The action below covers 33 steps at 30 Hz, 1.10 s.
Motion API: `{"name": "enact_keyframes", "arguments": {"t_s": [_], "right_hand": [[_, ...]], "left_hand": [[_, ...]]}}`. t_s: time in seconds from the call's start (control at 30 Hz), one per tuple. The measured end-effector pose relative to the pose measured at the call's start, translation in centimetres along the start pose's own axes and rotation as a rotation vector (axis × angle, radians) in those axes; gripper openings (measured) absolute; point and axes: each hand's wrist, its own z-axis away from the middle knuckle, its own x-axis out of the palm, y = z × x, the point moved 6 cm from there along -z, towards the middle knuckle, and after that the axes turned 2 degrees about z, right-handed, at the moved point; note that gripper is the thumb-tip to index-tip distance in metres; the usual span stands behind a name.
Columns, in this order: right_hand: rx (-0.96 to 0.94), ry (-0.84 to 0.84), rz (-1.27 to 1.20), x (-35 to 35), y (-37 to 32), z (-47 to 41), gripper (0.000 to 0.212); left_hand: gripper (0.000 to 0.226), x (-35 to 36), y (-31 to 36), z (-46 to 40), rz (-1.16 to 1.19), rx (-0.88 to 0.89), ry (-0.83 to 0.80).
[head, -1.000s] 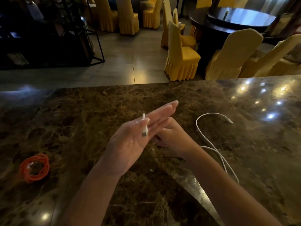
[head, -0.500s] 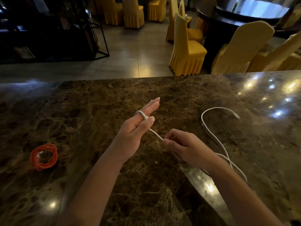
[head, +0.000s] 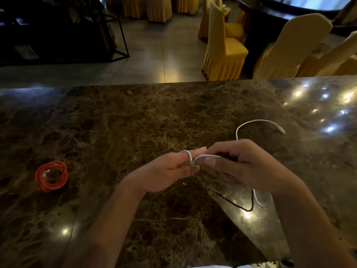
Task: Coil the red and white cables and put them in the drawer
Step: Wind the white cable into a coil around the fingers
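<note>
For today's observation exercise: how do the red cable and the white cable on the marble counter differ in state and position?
The red cable is already wound into a closed coil; the white cable is mostly loose, with only a first loop round a left-hand finger. The red cable lies untouched at the counter's left; the white cable is held by both the left hand and right hand, its free end trailing right. Both are thin and neither is in a drawer yet.

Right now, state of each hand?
Left hand: holds one end of the white cable, looped round a finger.
Right hand: pinches the same white cable beside it.
</note>
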Motion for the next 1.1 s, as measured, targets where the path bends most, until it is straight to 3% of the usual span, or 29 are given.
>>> {"name": "enact_keyframes", "arguments": {"t_s": [0.1,0.23,0.4,0.5,0.6,0.73,0.9,1.1], "right_hand": [[0.002,-0.030,0.048,-0.1,0.0,-0.2,0.027],[-0.011,-0.104,0.133,0.4,-0.5,-0.5,0.019],[-0.066,-0.171,0.141,1.1,-1.2,-1.1,0.020],[-0.054,-0.113,-0.001,0.4,-0.4,-1.5,0.020],[-0.114,-0.032,-0.087,-1.2,-0.1,-2.0,0.018],[-0.136,-0.067,-0.178,-1.2,0.8,-2.8,0.017],[-0.053,-0.137,-0.486,0.9,3.5,-4.0,0.021],[0.104,-0.166,-0.854,5.1,6.1,-4.3,0.018]], "left_hand": [[0.043,0.6,-0.2,-0.4,0.026,-0.024,0.014],[0.017,1.5,-1.5,-0.7,0.030,-0.132,0.023],[0.018,2.9,-0.5,-0.8,0.129,-0.088,0.028],[0.022,3.3,0.0,-0.5,0.206,-0.051,0.021],[0.033,3.8,0.9,-0.3,0.168,0.024,-0.103],[0.042,4.6,2.6,0.6,0.181,0.124,-0.217],[0.045,4.2,5.1,1.3,0.237,0.281,-0.246],[0.047,2.8,5.4,1.5,0.406,0.277,-0.153]]}}
